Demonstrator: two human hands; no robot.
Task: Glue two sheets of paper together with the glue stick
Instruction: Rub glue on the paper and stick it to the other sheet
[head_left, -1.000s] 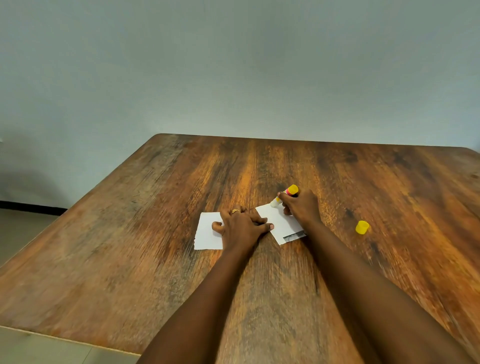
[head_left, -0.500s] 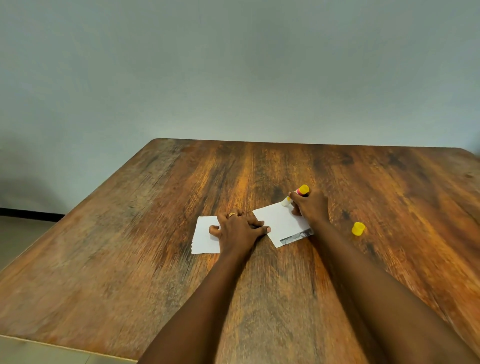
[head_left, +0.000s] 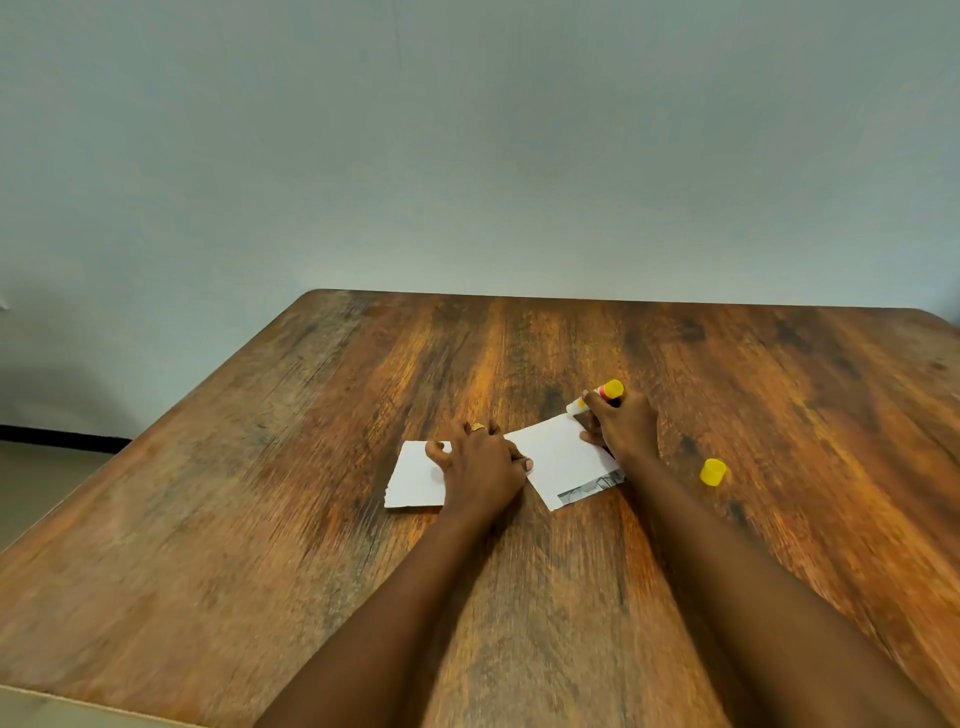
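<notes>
Right hand (head_left: 626, 428) around glue stick (head_left: 597, 396)

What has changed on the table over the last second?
The right hand, gripping the glue stick, has slid its tip away from the person, up the right sheet to the far corner. Nothing was picked up or let go. The left hand still presses down where the right sheet meets the left sheet, and the yellow cap still lies off to the right.

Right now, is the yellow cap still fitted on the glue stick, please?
No, the yellow cap lies alone on the table, apart from the glue stick gripped in the right hand.
</notes>
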